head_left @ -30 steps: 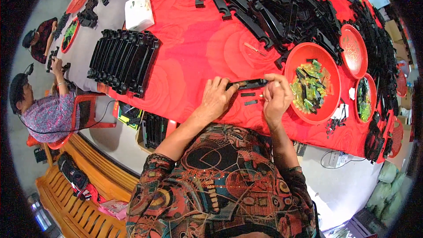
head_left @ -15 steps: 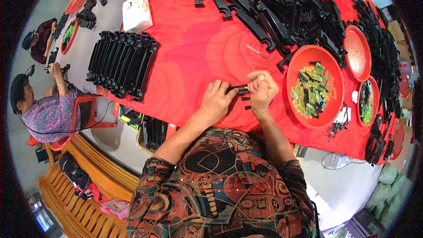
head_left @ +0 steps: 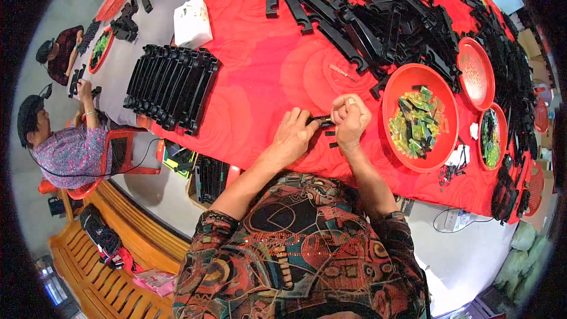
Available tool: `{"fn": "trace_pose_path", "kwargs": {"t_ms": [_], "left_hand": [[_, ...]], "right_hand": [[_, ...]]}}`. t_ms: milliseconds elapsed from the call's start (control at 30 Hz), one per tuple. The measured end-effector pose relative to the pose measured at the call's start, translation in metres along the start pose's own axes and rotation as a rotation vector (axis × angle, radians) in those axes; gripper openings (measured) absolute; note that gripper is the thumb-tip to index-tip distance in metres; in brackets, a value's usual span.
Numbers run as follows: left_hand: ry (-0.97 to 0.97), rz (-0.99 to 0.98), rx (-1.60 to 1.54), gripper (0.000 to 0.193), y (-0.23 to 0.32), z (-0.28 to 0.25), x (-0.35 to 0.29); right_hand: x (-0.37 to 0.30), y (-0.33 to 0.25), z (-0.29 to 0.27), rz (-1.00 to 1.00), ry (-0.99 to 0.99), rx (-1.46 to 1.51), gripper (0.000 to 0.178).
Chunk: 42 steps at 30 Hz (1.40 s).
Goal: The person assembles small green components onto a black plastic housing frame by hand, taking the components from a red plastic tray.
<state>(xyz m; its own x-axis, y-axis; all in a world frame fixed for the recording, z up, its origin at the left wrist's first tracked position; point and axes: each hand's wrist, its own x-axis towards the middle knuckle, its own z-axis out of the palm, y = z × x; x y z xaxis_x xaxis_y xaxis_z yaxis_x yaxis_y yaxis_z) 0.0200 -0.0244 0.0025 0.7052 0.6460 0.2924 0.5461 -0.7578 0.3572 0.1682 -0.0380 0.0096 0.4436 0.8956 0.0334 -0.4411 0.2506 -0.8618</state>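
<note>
A dark, narrow plastic part (head_left: 321, 120) lies between my hands, low over the red cloth. My left hand (head_left: 293, 133) is closed on its left end, fingers bent over it. The right hand (head_left: 351, 119) is curled into a fist at the other end; what its fingers hold is hidden. Just below the part, small black pieces (head_left: 332, 133) lie on the cloth. To the right of my right hand stands a red bowl (head_left: 392, 139) with yellow, green and black strips in it.
A row of black plastic frames (head_left: 171, 87) and a white tissue pack (head_left: 192, 22) are on the left. Long black parts (head_left: 369, 29) lie heaped at the back right, beside a red tray (head_left: 476, 74). A thin tool (head_left: 343, 72) lies mid-table. Another person (head_left: 74, 153) sits at far left.
My view has shifted slightly, so the left side of the scene sits a little further right. Both hands keep nearly the same hold and place around the dark part.
</note>
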Motion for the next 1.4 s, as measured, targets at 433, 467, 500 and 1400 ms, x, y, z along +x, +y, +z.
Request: {"fn": "trace_pose_path", "kwargs": {"t_ms": [433,467,500,1400], "left_hand": [[0.043,0.068,0.061,0.029,0.001,0.001,0.0],[0.056,0.081,0.105,0.029,0.002,-0.003,-0.003],[0.033,0.069,0.118,0.027,0.0,-0.003,-0.003],[-0.007,-0.588,-1.324,0.004,0.039,-0.013,-0.022]], "right_hand": [[-0.022,-0.031,0.003,-0.198,0.025,-0.271,0.028],[-0.026,-0.048,-0.002,-0.2,-0.008,-0.347,0.027],[-0.031,-0.065,-0.003,-0.263,-0.014,-0.514,0.025],[-0.087,-0.045,-0.031,-0.511,-0.317,-1.225,0.013]]}}
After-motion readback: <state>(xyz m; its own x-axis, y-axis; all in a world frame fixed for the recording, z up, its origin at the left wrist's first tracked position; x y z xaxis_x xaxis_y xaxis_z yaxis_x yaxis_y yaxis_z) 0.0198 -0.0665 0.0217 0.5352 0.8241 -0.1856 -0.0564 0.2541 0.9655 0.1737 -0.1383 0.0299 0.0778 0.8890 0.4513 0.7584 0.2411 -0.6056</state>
